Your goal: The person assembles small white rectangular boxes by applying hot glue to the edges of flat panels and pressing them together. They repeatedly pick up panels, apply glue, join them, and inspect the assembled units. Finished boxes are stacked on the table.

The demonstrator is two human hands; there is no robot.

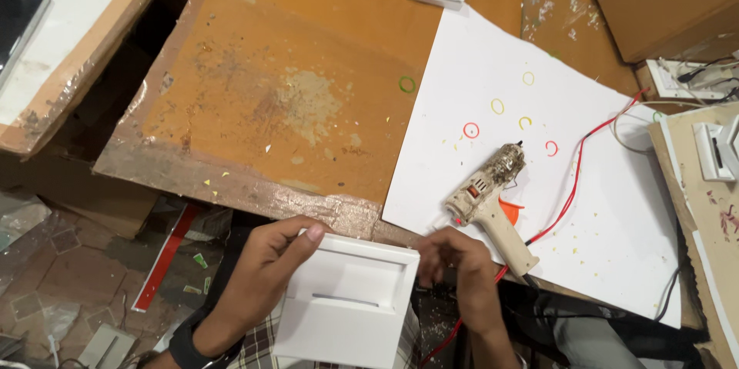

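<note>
Worn brown counter point(292, 107); white box point(350, 300) gripped by left hand point(265, 273) for steadying, right hand point(454, 265) curled at its edge, grasp unclear; glue gun point(493, 200) laid nearby.

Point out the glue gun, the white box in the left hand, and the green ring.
glue gun point(486, 198), head view, its body.
white box point(348, 301), head view, recessed face.
green ring point(406, 85), head view, its rim.

I see little of that kind here. One plain brown cardboard box point(662, 0) stands at the far right of the orange wooden worktop point(292, 84). A flat dark screen-like panel point(19, 23) lies off its left edge; I cannot tell more.
</note>
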